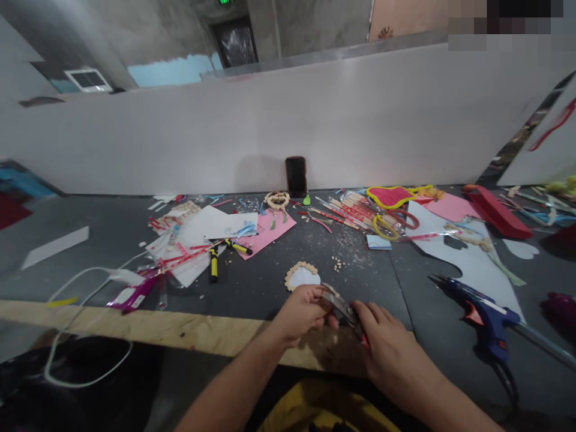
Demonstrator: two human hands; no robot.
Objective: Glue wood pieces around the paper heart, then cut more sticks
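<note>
In my right hand (382, 333) is a metal cutting tool with red handles, like pruning shears (339, 305), its jaws pointing up and left. Close against those jaws, my left hand (306, 312) has its fingers pinched together; what they hold is too small or hidden to name. Just beyond my left hand lies a white paper shape edged with small pale wooden pieces (302, 277), its lower part covered by the hand. A little pile of loose pale pieces (337, 263) sits to the right of it.
A blue glue gun (483, 321) lies at right on white paper (477, 279). Yellow-handled pliers (214, 265) and papers are on the left. A phone (296, 176) leans against the white partition (207, 138). Wrapped sticks (346, 210) and scissors (385, 228) lie behind.
</note>
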